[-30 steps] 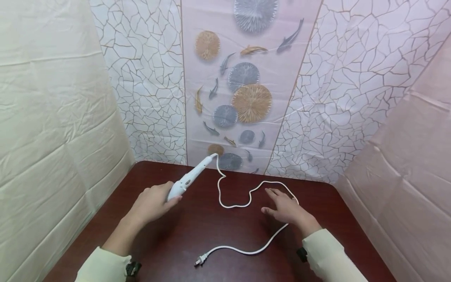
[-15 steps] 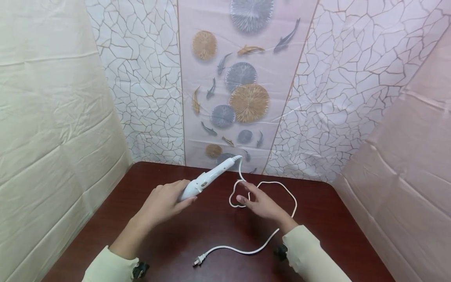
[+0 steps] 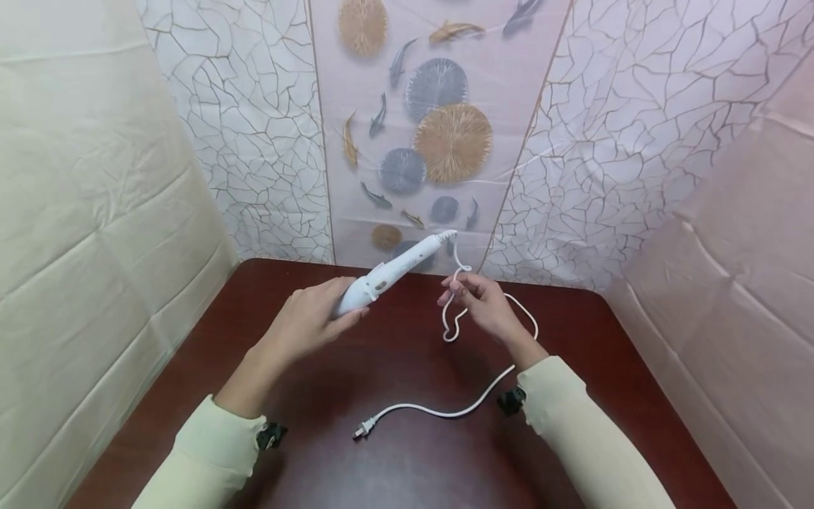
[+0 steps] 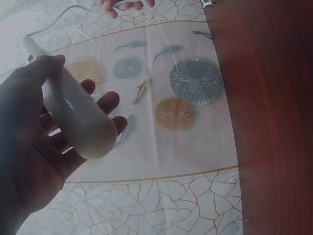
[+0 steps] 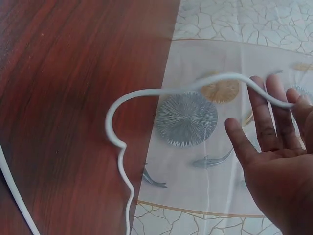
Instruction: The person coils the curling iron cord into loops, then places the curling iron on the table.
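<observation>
My left hand (image 3: 305, 318) grips a white handheld electric appliance (image 3: 402, 264) by its rounded end, above the table. In the left wrist view the appliance (image 4: 85, 120) shows a smooth bulbous end, with the thumb and fingers around it. Its other end tapers to a ribbed cord outlet pointing up and right; its exact kind is unclear. My right hand (image 3: 491, 308) pinches the white power cord (image 5: 139, 93) between thumb and index finger, close to the outlet. The remaining fingers are spread in the right wrist view. A two-pin plug (image 3: 364, 428) lies at the cord's far end.
The dark red-brown table (image 3: 394, 466) carries the rest of the cord, which passes behind the right forearm. A patterned cloth (image 3: 400, 92) hangs at the table's back edge, with pale cloth walls left and right.
My right hand has moved left and up, taken hold of the cord and lifted a stretch of it. The left hand has carried the appliance rightward. The head view has tilted down.
</observation>
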`<state>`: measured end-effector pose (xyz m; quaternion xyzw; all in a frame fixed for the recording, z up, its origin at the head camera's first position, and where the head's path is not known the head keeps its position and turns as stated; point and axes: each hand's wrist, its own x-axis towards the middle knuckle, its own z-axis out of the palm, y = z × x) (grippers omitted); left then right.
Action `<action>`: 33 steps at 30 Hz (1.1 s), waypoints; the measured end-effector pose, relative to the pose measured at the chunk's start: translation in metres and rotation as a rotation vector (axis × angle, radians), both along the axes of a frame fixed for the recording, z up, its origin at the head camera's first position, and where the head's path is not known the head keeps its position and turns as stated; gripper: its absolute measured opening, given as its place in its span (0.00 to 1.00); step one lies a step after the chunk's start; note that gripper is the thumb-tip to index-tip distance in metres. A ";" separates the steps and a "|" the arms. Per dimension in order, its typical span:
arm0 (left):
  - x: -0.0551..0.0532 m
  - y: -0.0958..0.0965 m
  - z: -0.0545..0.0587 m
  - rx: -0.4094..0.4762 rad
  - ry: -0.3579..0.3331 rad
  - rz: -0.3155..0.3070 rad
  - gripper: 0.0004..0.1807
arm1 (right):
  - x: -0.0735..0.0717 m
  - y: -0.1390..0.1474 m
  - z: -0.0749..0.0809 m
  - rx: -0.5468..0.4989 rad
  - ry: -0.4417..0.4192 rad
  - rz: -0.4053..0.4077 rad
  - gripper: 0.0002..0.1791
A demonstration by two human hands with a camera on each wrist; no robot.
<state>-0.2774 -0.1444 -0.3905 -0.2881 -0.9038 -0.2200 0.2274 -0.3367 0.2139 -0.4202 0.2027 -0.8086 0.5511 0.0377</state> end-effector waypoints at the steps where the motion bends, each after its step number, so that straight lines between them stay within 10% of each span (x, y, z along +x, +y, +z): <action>1: 0.000 0.000 0.001 0.006 -0.003 -0.006 0.21 | 0.000 0.000 0.001 -0.007 -0.002 -0.003 0.18; 11: -0.005 0.005 0.009 0.027 0.002 -0.023 0.25 | 0.007 -0.003 -0.003 0.311 0.152 -0.166 0.15; 20: -0.009 0.013 0.011 -0.004 0.073 0.034 0.30 | 0.034 -0.008 -0.005 0.708 0.604 -0.096 0.04; 33: -0.011 0.011 0.014 -0.057 0.000 0.002 0.26 | 0.057 -0.010 0.009 0.805 0.947 0.079 0.20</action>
